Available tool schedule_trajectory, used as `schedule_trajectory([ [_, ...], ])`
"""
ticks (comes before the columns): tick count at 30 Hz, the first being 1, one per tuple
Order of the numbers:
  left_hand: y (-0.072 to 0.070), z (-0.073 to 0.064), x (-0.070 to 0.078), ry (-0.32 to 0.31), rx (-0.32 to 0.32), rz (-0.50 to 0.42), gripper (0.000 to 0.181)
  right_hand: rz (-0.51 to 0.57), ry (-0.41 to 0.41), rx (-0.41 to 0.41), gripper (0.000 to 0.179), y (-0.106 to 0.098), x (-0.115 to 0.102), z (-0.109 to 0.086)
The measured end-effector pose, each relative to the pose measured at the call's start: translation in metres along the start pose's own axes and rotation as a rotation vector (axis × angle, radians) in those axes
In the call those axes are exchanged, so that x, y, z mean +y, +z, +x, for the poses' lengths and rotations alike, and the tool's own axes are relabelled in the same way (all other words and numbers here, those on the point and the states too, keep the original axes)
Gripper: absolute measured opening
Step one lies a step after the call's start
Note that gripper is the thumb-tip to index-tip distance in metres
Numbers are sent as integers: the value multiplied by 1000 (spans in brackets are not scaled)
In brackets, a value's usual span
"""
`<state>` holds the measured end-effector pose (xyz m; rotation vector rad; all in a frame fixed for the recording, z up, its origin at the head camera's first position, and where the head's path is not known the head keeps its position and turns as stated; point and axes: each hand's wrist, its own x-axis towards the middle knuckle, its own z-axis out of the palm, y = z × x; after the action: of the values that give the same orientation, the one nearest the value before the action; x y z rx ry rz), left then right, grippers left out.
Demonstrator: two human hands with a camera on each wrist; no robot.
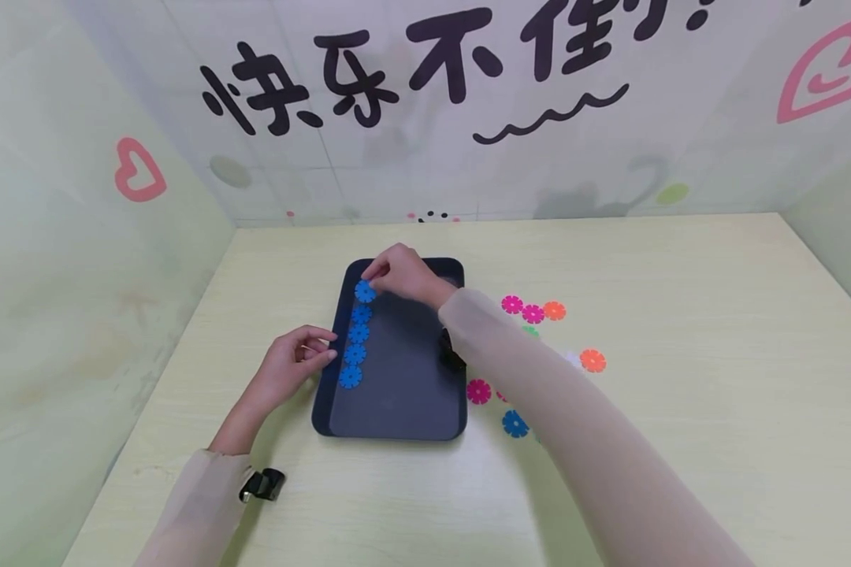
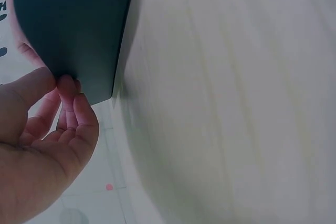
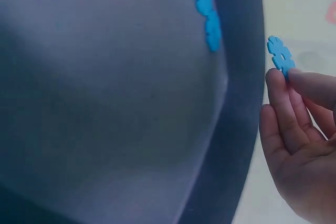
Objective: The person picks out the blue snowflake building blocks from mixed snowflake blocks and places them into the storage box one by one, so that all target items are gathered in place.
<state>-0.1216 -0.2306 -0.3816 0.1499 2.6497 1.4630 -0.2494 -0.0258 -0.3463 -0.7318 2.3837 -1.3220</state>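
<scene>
Pinching held blue disc [image 1: 365, 291] by its edge, right hand [image 1: 402, 273] closed on it, over far-left part of tray [image 1: 404, 394], beyond four blue discs [image 1: 358, 333]. Best lowered flat, in line, nudging none. Left hand [image 1: 294, 362] pinches tray's left rim, probably steadying.

Right arm [image 1: 560, 394] is extended farther forward than left arm [image 1: 198, 504], angled from lower right to upper left in head view. Both are covered by pale sleeves; a stretch of bare forearm is left showing on the left, sleeve is worn almost to the wrist on the right. Right hand [image 1: 403, 272] is held back-up in head view, thumb [image 3: 316, 88] and fingertips brought together in a pinch, remaining fingers bent. Left hand [image 1: 291, 362] is held lower and nearer, also pinched between thumb [image 2: 34, 86] and fingertip, other fingers curled. Hands are kept apart, arms uncrossed.
</scene>
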Motion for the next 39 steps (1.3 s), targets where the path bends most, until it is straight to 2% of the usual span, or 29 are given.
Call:
schedule_trajectory([
  [5, -1, 0, -1, 9, 5, 4, 25, 1, 47, 39, 16, 6, 9, 4],
  [11, -1, -1, -1, 13, 9, 2, 25, -21, 67, 71, 17, 15, 19, 9],
  [21, 0, 0, 1, 18, 3, -17, 25, 86, 187, 158, 17, 20, 24, 17],
  [25, 0, 0, 1, 17, -2, -16, 25, 96, 208, 154, 18, 22, 26, 19],
  [31, 0, 0, 1, 15, 1, -14, 24, 52, 208, 129, 19, 25, 25, 22],
  [39, 1, 1, 0, 7, 9, -8, 24, 16, 201, 141, 17, 31, 22, 25],
])
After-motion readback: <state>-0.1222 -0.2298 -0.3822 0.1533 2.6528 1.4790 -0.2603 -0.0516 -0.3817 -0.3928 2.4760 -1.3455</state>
